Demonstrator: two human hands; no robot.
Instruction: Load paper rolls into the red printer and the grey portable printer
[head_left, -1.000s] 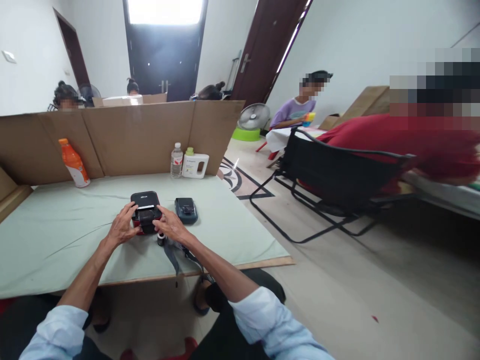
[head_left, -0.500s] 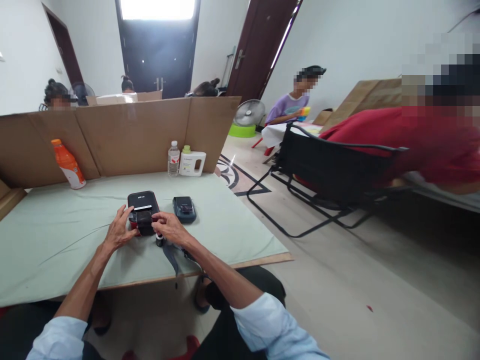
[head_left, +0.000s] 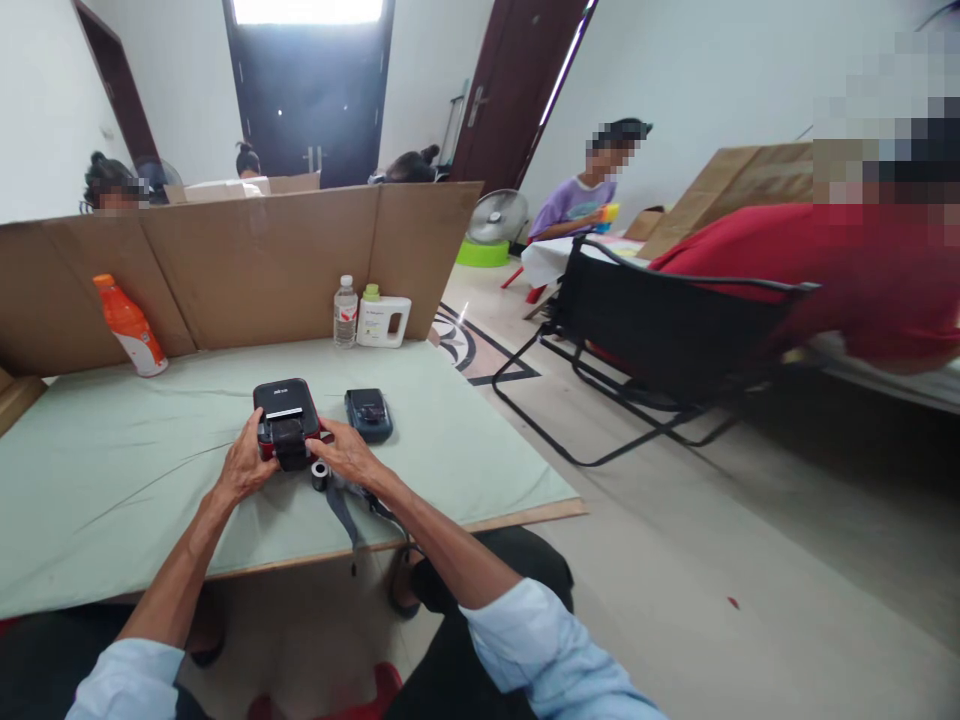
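A small black-and-red portable label printer (head_left: pixel 286 396) sits on the pale green tabletop, with a white strip across its upper face and a black flap at its front. My left hand (head_left: pixel 246 462) is closed on its left side, thumb at the front corner. On the opposite side my right hand (head_left: pixel 346 452) grips the printer's right front edge with thumb and fingers. Just below the right hand lies a small black roll with a white end (head_left: pixel 320 475), beside a dark strap (head_left: pixel 343 515). A second, dark blue-black device (head_left: pixel 368 415) rests to the right, touched by neither hand.
Cardboard panels (head_left: pixel 262 265) wall off the table's back. An orange bottle (head_left: pixel 131 325), a clear water bottle (head_left: pixel 346 313) and a white jug (head_left: pixel 384 318) stand before them. Right of the table are a black folding chair (head_left: pixel 667 330) and a person in red (head_left: pixel 862 265).
My right hand has moved from the printer's front flap to its right side. The left hand has slid lower along the left side. The view has shifted slightly.
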